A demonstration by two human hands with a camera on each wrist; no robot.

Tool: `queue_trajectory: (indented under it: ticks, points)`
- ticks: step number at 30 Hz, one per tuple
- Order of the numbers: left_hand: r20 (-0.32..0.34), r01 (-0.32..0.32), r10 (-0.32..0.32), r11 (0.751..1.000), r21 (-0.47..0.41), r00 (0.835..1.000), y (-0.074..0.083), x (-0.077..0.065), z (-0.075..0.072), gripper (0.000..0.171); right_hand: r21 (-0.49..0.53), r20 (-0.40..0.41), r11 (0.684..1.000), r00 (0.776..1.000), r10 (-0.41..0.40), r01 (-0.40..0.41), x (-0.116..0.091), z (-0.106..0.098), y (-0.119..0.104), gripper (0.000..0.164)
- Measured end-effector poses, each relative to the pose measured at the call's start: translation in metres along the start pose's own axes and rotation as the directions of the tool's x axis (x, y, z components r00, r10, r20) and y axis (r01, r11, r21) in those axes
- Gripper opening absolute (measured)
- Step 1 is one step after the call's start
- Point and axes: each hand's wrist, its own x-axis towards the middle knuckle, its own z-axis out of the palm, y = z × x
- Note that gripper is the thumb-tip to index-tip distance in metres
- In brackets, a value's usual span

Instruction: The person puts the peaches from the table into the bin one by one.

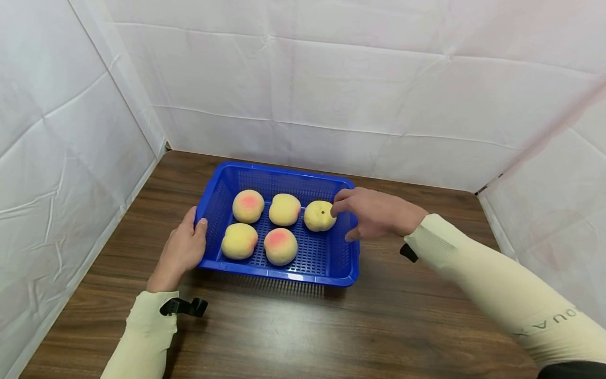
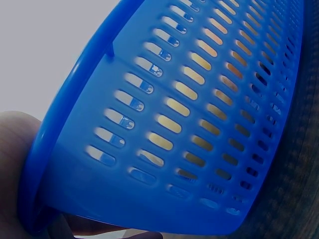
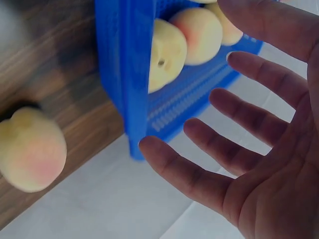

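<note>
A blue plastic basket (image 1: 279, 272) with slotted walls holds several yellow peaches with pink blush, among them a rear-right peach (image 1: 319, 216) with its stem hollow showing. My left hand (image 1: 182, 247) grips the basket's left rim, thumb over the edge; the left wrist view shows the outer wall (image 2: 99, 194) close up. Over the right rim is my right hand (image 1: 374, 210), beside the rear-right peach. In the right wrist view its fingers (image 3: 174, 172) are spread and hold nothing. Another peach (image 3: 37, 149) lies outside the basket there; the head view does not show it.
The basket is over a dark brown wooden table (image 1: 265, 337). White sheeting (image 1: 331, 89) closes off the back and both sides. A black strap (image 1: 184, 306) sits on my left wrist.
</note>
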Motion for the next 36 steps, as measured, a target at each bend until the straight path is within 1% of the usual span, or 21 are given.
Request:
queue_trajectory:
  ticks: [5,8,12,16,22,25,30,36]
  points:
    - [0.004,0.006,-0.006,1.0,0.01,1.0,-0.001,0.001,0.001,0.055,0.011,-0.023,1.0,1.0,0.014,-0.013,-0.011,-0.003,0.015,0.049]
    - [0.003,0.003,-0.003,1.0,0.008,1.0,-0.001,0.001,0.001,0.055,0.041,-0.051,0.999,0.999,0.018,-0.016,-0.017,-0.003,0.027,0.048]
    - [0.0,-0.004,0.004,1.0,0.009,1.0,-0.001,0.001,0.0,0.055,0.085,-0.079,0.995,0.996,0.052,-0.045,-0.022,-0.003,0.044,0.047]
    - [-0.001,0.002,-0.002,1.0,0.009,1.0,-0.001,0.0,0.0,0.055,0.088,-0.08,0.992,0.992,0.093,-0.086,-0.024,0.001,0.06,0.049]
    - [0.005,0.009,-0.009,1.0,0.008,1.0,-0.001,0.0,0.001,0.055,0.066,-0.099,0.994,0.991,0.093,-0.087,-0.028,0.01,0.079,0.048]
    - [0.007,0.009,-0.009,1.0,0.004,1.0,0.0,0.0,0.0,0.056,0.076,-0.091,0.991,0.989,0.117,-0.11,-0.03,0.013,0.086,0.05]
    - [0.01,0.007,-0.007,1.0,0.0,1.0,0.0,0.001,0.0,0.056,0.084,-0.062,0.981,0.982,0.178,-0.173,-0.033,0.016,0.095,0.055]
    - [0.014,0.016,-0.016,1.0,-0.002,1.0,0.0,0.001,0.0,0.056,0.097,-0.058,0.973,0.975,0.217,-0.21,-0.035,0.02,0.105,0.056]
